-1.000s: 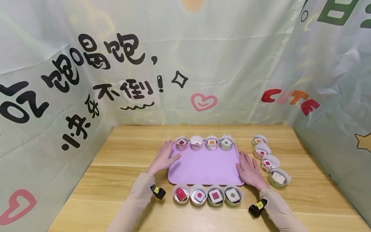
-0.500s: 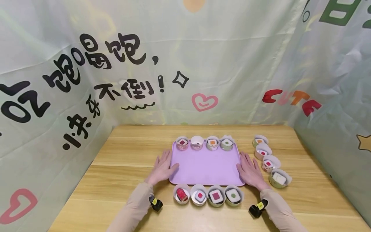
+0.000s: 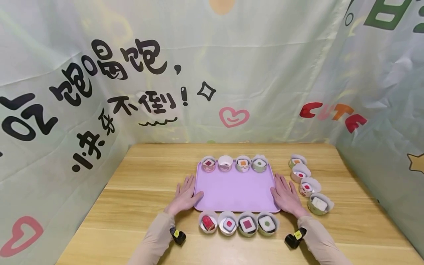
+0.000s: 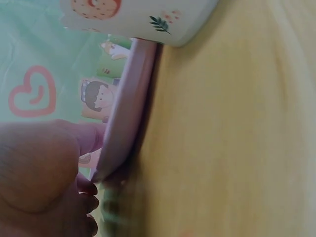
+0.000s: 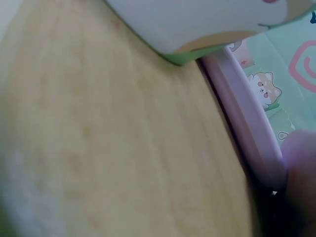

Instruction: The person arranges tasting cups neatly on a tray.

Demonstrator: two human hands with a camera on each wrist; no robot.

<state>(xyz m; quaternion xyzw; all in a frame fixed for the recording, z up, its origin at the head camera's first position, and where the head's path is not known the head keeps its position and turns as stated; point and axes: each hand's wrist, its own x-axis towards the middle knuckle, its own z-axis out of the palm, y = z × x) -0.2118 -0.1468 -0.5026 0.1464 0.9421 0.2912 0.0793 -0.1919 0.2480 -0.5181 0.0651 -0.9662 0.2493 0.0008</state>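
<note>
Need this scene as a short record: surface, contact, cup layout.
surface: wooden table
carrier: purple tray
left contact: left hand at the tray's left edge, thumb over rim
right contact: right hand at its right edge
on tray: four far cups
before tray: four near cups; leftmost holds a red piece
beyond right hand: four side cups

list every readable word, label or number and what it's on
"吃饱喝饱,": black lettering, cloth backdrop
"快乐不倒!": smaller black lettering, same backdrop
"CUTE": coloured letters, same backdrop
Green character, upper right: cut off, unreadable
Yellow tags, wrist cameras: too small
</note>
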